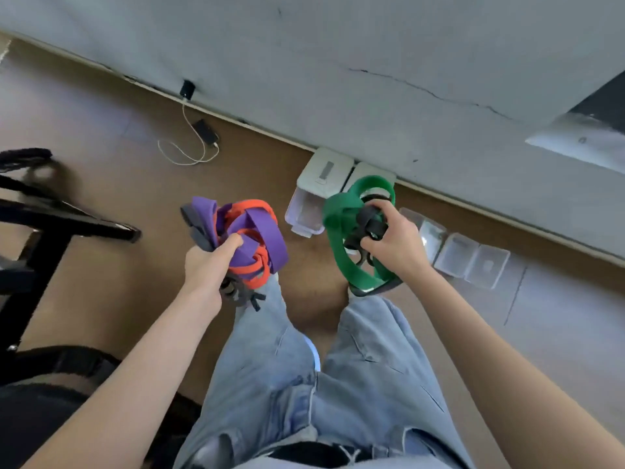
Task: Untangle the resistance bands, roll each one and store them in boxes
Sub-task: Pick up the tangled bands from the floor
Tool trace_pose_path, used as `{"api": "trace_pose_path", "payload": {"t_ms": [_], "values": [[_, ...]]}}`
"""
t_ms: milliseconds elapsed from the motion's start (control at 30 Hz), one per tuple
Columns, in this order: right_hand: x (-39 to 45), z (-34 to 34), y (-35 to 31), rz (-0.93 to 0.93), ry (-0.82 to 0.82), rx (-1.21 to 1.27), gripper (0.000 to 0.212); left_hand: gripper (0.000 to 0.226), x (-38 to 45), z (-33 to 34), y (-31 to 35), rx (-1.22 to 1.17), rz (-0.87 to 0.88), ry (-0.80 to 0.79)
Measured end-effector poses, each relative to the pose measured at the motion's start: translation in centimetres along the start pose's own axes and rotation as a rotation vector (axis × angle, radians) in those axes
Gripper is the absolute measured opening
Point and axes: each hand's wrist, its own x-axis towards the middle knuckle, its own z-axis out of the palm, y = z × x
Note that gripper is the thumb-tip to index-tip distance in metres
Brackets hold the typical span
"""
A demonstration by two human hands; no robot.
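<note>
Purple and orange bands [250,238] hung knotted in the left hand [206,265], its grip curled round them, while the right hand [389,242] clutched the green band [341,211], with nothing rolled and the boxes [470,258] on the floor seemingly unfilled.

I see both arms stretched fwd & down, bare. Left hand [211,257] fist-curled round a bundle; right hand [389,238] curled too, gripping, knuckles up.
</note>
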Motion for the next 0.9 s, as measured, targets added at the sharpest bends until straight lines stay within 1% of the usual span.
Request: {"api": "trace_pose_path", "payload": {"t_ms": [67,133,233,333,400,500,567,633,667,733,800,867,900], "values": [[1.0,2.1,-0.3,0.079,0.033,0.016,0.056,0.024,3.0,0.1,0.5,0.116,0.037,-0.068],[1.5,4.6,0.2,0.176,0.094,0.051,0.057,0.025,6.8,0.3,0.6,0.225,0.091,-0.192],[0.7,8.7,1.5,0.372,0.206,0.116,0.057,0.024,12.0,1.3,0.7,0.419,0.206,-0.356],[-1.2,12.0,3.4,0.555,0.258,0.179,0.055,0.02,15.2,1.9,-0.3,0.597,0.315,-0.451],[-2.5,13.6,5.3,0.634,0.299,0.212,0.051,0.024,16.9,2.7,-1.7,0.683,0.343,-0.541],[-2.9,16.0,9.8,0.713,0.372,0.249,0.049,0.029,19.3,4.9,-5.1,0.801,0.323,-0.652],[-1.4,17.5,13.5,0.737,0.342,0.252,0.052,0.022,20.9,6.8,-7.8,0.839,0.334,-0.688],[0.3,19.1,17.2,0.777,0.235,0.23,0.057,0.02,22.0,8.9,-10.2,0.876,0.332,-0.729],[1.3,20.0,18.9,0.816,0.187,0.27,0.061,0.021,22.5,9.9,-11.3,0.885,0.322,-0.749],[3.0,21.7,21.6,0.916,0.141,0.394,0.068,0.019,23.5,11.8,-13.2,0.904,0.288,-0.791],[4.7,23.8,23.4,0.966,0.111,0.371,0.066,0.011,24.6,13.7,-15.1,0.96,0.262,-0.855],[6.3,26.2,24.2,0.92,0.09,0.405,0.059,0.009,25.8,15.7,-16.8,1.042,0.233,-0.953],[7.1,27.5,24.5,0.872,0.067,0.493,0.054,0.009,26.4,16.7,-17.7,1.073,0.206,-1.008]]}}
